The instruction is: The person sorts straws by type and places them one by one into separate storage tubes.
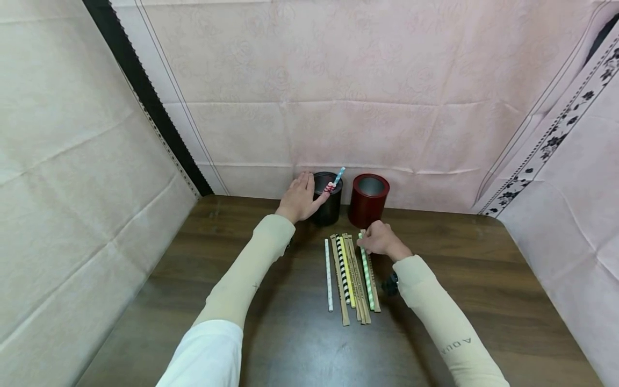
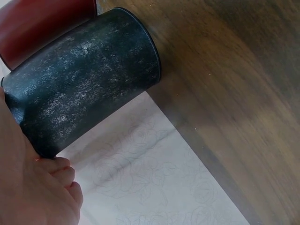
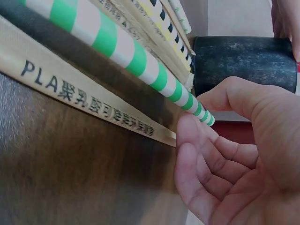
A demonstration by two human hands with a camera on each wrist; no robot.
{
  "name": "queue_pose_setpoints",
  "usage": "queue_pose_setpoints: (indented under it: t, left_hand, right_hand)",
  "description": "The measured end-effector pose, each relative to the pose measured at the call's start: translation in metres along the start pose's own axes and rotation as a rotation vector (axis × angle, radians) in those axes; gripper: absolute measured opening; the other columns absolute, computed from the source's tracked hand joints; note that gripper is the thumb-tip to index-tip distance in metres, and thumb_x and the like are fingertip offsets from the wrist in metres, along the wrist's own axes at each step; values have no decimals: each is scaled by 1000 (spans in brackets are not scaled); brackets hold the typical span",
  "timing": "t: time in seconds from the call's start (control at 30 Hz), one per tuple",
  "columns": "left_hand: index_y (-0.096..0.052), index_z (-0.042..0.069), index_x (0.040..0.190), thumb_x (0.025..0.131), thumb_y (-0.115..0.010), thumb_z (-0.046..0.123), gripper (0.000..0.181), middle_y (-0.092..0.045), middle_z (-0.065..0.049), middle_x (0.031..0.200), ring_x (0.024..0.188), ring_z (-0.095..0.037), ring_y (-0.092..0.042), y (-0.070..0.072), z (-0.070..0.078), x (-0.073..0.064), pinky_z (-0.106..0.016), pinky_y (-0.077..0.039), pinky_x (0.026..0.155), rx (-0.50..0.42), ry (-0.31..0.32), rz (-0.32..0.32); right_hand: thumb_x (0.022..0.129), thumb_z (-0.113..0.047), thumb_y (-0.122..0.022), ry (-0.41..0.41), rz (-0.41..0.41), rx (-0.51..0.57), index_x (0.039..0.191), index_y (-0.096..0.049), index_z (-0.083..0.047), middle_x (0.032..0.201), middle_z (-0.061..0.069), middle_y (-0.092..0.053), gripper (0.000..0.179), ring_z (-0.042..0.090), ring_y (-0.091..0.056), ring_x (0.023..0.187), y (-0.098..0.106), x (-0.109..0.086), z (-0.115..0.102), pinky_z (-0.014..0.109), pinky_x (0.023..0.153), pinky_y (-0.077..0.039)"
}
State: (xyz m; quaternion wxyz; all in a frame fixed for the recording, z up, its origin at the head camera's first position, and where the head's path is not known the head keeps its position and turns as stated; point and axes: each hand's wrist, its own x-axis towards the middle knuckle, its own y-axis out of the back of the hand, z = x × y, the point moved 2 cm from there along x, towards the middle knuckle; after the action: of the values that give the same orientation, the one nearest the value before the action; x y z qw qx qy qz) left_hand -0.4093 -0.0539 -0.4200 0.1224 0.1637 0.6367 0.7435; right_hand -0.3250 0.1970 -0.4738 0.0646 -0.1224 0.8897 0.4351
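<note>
My left hand point(image 1: 301, 198) holds a black cup point(image 1: 328, 210) near its rim, fingers along one side and thumb across the front. A blue-and-white straw point(image 1: 340, 175) and red-and-white straws point(image 1: 329, 187) stick out of that cup. In the right wrist view my right hand point(image 3: 225, 154) pinches the end of a green-and-white striped straw point(image 3: 137, 61) between thumb and fingertips, its tip slightly raised. Under it lies a paper-wrapped straw point(image 3: 89, 110) with printed lettering. To the left are a yellow straw point(image 1: 346, 271), a black-and-white striped straw point(image 1: 343, 269) and more wrapped straws point(image 1: 359, 285).
A dark red cup point(image 1: 368, 200) stands just right of the black one, at the back of the wooden table point(image 1: 309, 360). A pale straw point(image 1: 329, 274) lies at the row's left end. Light cloth point(image 1: 314, 80) hangs behind the cups and on both sides.
</note>
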Motion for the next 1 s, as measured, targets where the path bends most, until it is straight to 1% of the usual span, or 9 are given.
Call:
queue_pose_setpoints:
  t: [0.1, 0.27, 0.4, 0.43, 0.53, 0.63, 0.67, 0.8, 1.0]
  left_hand:
    - [-11, -2, 168, 109, -22, 67, 92, -14, -19, 178, 167, -30, -10, 0, 0, -1, -41, -12, 137, 3, 2, -2]
    - [-11, -2, 168, 109, -23, 67, 91, -14, -19, 178, 167, -31, -11, 1, -1, -3, -41, -12, 137, 1, 5, 1]
    - [-12, -3, 168, 109, -25, 66, 91, -15, -19, 177, 167, -31, -11, 1, -1, -3, -41, -13, 136, 0, 4, 1]
    - [-12, -3, 168, 109, -25, 66, 91, -15, -19, 177, 167, -31, -11, 1, -1, -3, -41, -14, 136, -1, 4, 2]
    - [-12, -2, 168, 109, -24, 67, 91, -15, -19, 177, 167, -31, -11, 2, 0, -3, -41, -14, 136, 0, 2, 2]
    - [-11, -2, 168, 109, -23, 67, 92, -15, -19, 178, 167, -31, -11, 2, 1, -3, -41, -13, 136, 5, 2, 0]
    - [-11, -2, 168, 109, -23, 67, 92, -15, -19, 178, 167, -30, -11, 2, 1, -2, -41, -13, 136, 7, 2, 0]
    - [-11, -2, 168, 109, -23, 67, 91, -15, -18, 178, 167, -30, -11, 1, 1, -2, -41, -13, 136, 4, 4, 3]
    - [-12, -3, 168, 109, -24, 67, 92, -16, -19, 177, 167, -31, -12, 1, 0, -1, -41, -13, 136, -7, 0, 8]
  right_hand:
    - [101, -25, -69, 21, 6, 10, 49, -49, -14, 72, 16, -75, 57, 16, -51, 53, 4, -2, -2, 28, 53, -39]
    - [100, -24, -69, 86, 32, -21, 60, -67, -4, 76, 15, -78, 45, 18, -58, 64, 14, -8, -14, 28, 56, -43]
    - [99, -22, -69, 140, 66, -61, 68, -74, -5, 71, 10, -76, 36, 18, -58, 65, 25, -15, -27, 34, 62, -46]
    - [100, -22, -68, 156, 73, -68, 70, -75, -6, 71, 10, -75, 34, 18, -58, 66, 28, -16, -30, 37, 71, -51]
    - [100, -23, -68, 186, 94, -74, 79, -77, -8, 76, 10, -77, 27, 18, -62, 70, 38, -20, -39, 46, 89, -53]
    - [100, -23, -69, 207, 117, -82, 88, -77, -7, 85, 14, -79, 22, 17, -66, 74, 49, -22, -48, 49, 99, -52]
    - [99, -23, -69, 208, 125, -82, 91, -77, -7, 86, 13, -79, 20, 17, -67, 75, 52, -22, -51, 47, 92, -54]
    - [99, -23, -69, 224, 170, -95, 97, -75, -6, 90, 12, -79, 19, 18, -69, 76, 63, -25, -62, 42, 82, -59]
    - [98, -23, -71, 275, 273, -120, 98, -75, -3, 95, 13, -79, 20, 25, -72, 82, 79, -26, -76, 44, 81, -61]
